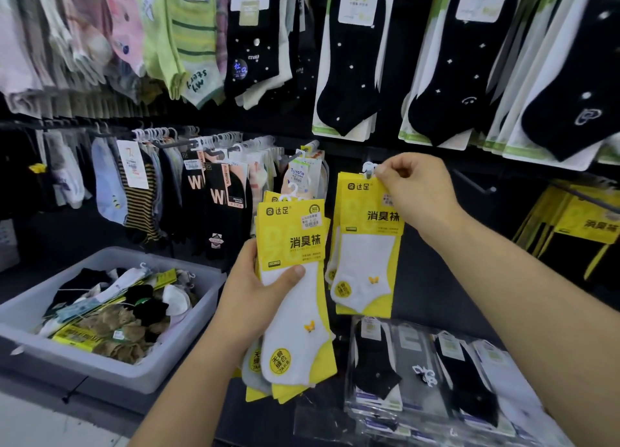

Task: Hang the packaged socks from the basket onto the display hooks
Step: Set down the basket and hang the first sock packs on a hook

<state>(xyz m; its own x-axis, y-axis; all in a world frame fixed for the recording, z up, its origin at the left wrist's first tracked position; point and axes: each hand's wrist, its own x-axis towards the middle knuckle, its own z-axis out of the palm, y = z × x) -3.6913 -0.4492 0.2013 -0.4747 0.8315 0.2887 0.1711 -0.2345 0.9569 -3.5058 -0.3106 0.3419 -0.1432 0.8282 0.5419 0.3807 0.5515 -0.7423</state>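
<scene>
Near, centre frame: left hand (250, 300) grips fanned stack of yellow-card white sock packs (297, 316), thumb across front, other fingers hidden behind; lower packs splay, could slide out if grip eases
Farther, right of centre: right hand (417, 191) pinches top of single yellow-card white sock pack (367, 248), thumb and forefinger just beside white plastic hanger loop (369, 169); hook hidden behind, loop may miss, pack drops

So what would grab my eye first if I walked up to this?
Bright yellow in the middle: the left hand grips a stack of sock packs, and the right hand pinches another pack near its white hanger. Then the grey basket of mixed socks at lower left, and the black socks hanging at upper right.
</scene>
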